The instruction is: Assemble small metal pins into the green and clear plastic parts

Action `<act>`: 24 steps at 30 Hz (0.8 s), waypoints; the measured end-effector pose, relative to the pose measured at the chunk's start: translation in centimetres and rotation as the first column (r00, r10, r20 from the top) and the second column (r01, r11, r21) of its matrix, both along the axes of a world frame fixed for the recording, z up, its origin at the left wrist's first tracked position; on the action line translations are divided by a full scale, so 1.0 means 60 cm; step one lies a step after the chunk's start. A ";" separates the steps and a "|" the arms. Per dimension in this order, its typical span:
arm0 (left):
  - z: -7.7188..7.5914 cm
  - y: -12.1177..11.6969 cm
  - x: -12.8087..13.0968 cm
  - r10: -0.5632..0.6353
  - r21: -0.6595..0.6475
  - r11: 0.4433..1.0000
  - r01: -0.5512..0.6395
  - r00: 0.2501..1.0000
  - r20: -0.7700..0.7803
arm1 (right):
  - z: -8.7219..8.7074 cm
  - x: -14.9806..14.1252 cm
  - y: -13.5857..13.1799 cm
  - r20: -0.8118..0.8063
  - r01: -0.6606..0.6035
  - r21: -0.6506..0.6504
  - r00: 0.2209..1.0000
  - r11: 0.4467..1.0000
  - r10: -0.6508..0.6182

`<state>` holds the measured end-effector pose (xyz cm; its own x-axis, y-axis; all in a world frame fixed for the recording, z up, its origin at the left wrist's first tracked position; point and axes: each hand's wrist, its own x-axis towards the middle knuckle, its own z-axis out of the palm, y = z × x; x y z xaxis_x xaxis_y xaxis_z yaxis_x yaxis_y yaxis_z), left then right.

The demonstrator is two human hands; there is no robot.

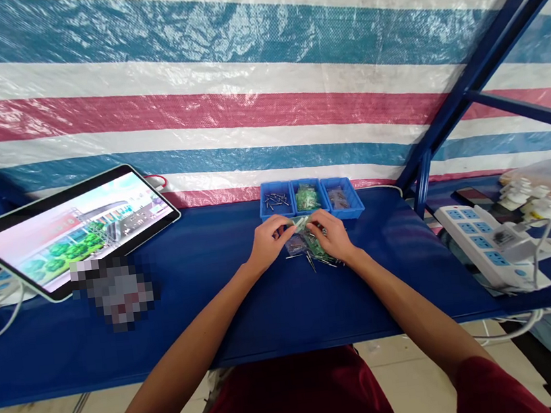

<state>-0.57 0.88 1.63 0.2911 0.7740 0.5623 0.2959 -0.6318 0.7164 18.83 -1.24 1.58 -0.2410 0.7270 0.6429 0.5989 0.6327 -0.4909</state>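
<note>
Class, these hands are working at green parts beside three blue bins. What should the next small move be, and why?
Probably place the green piece held between the left hand and right hand into the middle bin, since that bin already holds similar green pieces, and it sits just beyond the hands.

Glossy clear plastic bag (pixel 302 223) pinched between my fingers (pixel 316 228)

Just below my fingers, bright metal pins (pixel 312 262) lie on the smooth, matt blue surface (pixel 248 315). Just beyond my fingers stand blue moulded plastic trays (pixel 349 198), smooth with a slight sheen. Further past my fingers hangs a woven plastic tarp (pixel 246 123), crinkled, rough-textured and shiny where it catches the light.
</note>
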 end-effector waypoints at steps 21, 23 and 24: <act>0.067 0.115 0.090 0.087 0.126 0.992 0.018 0.632 -0.770 | 0.006 -0.001 -0.006 -0.203 0.245 0.036 0.951 0.969 -0.233; 0.072 0.115 0.090 0.088 0.133 0.991 0.026 0.627 -0.774 | 0.006 0.000 -0.005 -0.199 0.243 0.045 0.953 0.969 -0.230; 0.073 0.114 0.090 0.088 0.146 0.989 0.038 0.644 -0.760 | 0.007 0.000 -0.004 -0.198 0.244 0.047 0.953 0.969 -0.231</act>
<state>4.85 7.75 6.01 0.6465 0.7214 0.2481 0.7139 -0.6868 0.1365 18.85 -1.50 1.99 0.0641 0.7001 0.7112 0.6365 0.5202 -0.5694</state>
